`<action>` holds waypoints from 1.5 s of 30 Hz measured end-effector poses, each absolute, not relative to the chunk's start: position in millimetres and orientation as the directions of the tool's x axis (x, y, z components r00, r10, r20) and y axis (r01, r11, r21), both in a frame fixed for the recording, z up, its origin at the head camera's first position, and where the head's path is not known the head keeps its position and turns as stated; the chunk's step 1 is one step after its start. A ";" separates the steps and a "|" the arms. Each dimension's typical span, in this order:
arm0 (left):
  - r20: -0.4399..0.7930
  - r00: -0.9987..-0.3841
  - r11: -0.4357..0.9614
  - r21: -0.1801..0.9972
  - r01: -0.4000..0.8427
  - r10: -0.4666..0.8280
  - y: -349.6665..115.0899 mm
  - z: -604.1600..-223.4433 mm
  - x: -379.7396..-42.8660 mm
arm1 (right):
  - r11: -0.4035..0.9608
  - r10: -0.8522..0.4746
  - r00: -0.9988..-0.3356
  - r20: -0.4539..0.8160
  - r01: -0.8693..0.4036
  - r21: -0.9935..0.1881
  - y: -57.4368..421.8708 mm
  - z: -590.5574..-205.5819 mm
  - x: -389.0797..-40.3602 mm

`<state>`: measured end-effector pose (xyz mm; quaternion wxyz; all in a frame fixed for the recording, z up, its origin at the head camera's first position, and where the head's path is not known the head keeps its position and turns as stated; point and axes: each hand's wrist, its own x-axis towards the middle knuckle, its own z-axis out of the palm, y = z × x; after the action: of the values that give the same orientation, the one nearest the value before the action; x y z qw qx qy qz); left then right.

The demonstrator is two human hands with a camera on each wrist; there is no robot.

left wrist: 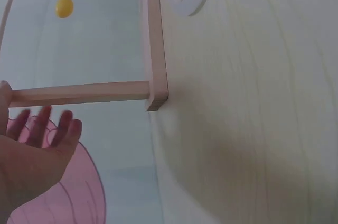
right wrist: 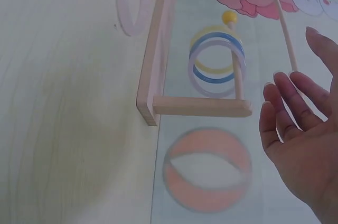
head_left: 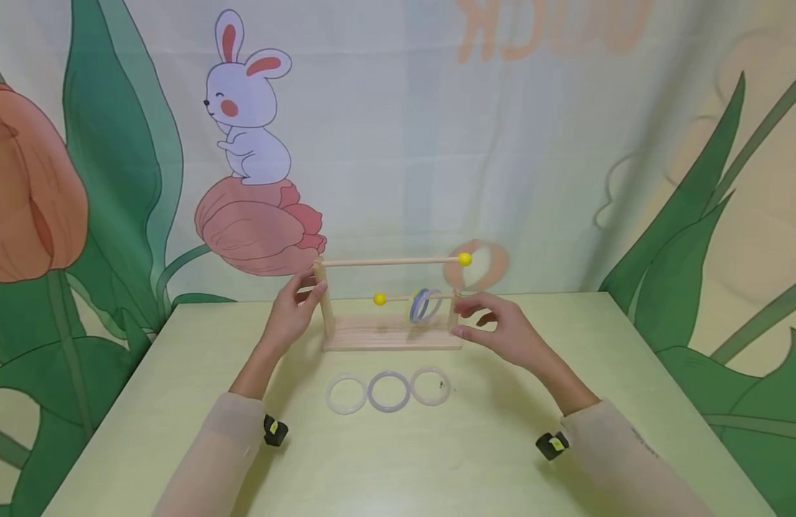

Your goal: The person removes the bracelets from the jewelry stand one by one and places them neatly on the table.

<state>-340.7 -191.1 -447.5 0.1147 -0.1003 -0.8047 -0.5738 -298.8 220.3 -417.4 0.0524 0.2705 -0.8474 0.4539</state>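
A wooden rack (head_left: 372,334) stands at the table's far side, with a tall left post and a short right post. Each post bears a rod tipped with a yellow ball. On the lower rod hang a yellow ring (right wrist: 214,71), a blue ring (right wrist: 214,80) and a pale lilac ring (right wrist: 191,68). My left hand (head_left: 289,312) is at the top of the tall post (left wrist: 79,93), thumb by its end, fingers extended just beside it. Beside the short post (right wrist: 200,106), my right hand (right wrist: 303,134) has its fingers spread loosely, apart from the wood in the right wrist view.
In front of the rack, a whitish ring (head_left: 346,413), a lilac ring (head_left: 389,410) and a pinkish ring (head_left: 430,404) lie flat in a row on the table (head_left: 398,467). Behind it hangs a printed curtain (head_left: 385,143) with a rabbit and tulips.
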 end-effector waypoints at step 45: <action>0.354 -0.799 0.668 0.438 0.601 0.487 -71.0 -438.0 -343.7 | 0.233 -0.105 -0.931 0.349 -0.364 -0.902 199.4 -469.6 -355.4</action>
<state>-343.7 -71.0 -438.0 0.1036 -0.3000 -0.9073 -0.2759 -355.4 199.4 -469.6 0.1077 0.1508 -0.7777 0.6007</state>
